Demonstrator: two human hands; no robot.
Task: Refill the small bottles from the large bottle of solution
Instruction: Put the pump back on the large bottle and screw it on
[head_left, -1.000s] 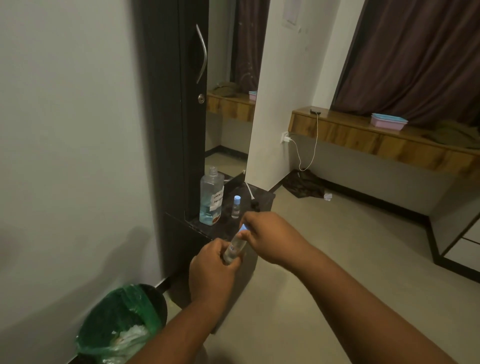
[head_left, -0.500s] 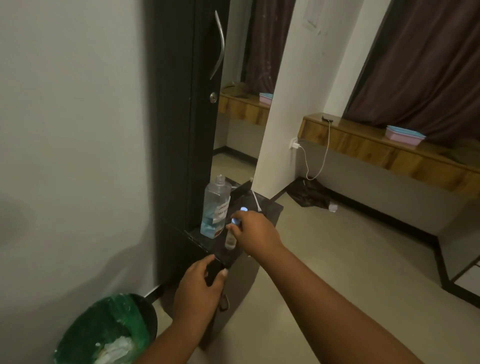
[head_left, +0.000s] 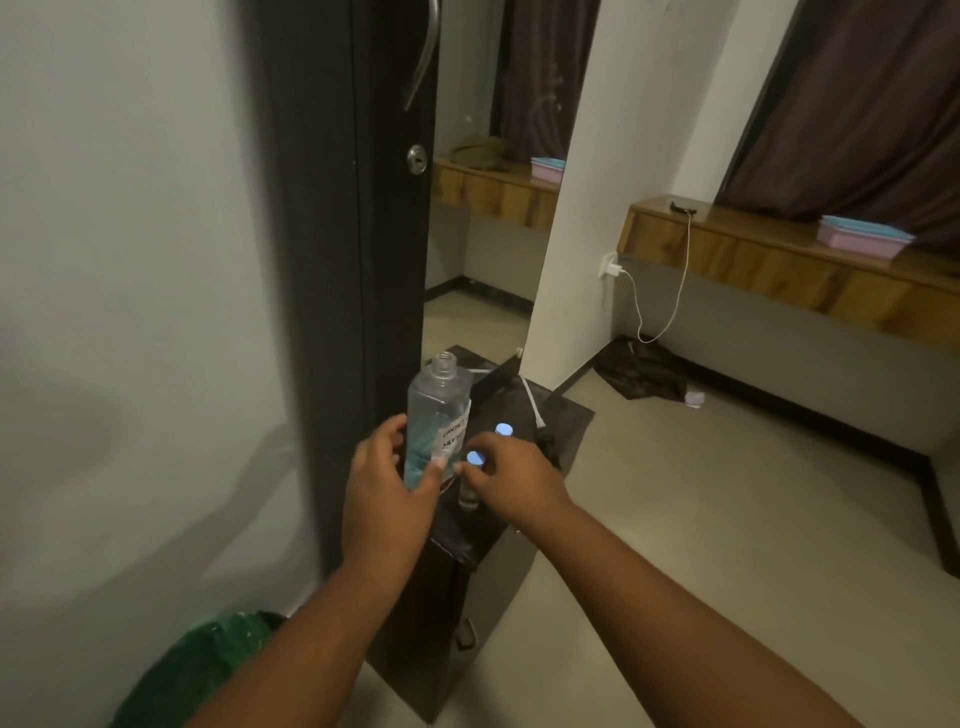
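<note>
Head view shows the large bottle (head_left: 438, 415), clear, uncapped, with blue liquid low inside and a handwritten label. It stands on the dark cabinet (head_left: 566, 415). The left hand (head_left: 387, 488) curls loosely around its lower part. Just right of it, the right hand (head_left: 511, 480) pinches a small bottle (head_left: 470, 483) with blue cap; a second small bottle (head_left: 504, 430) stands behind those fingers.
</note>
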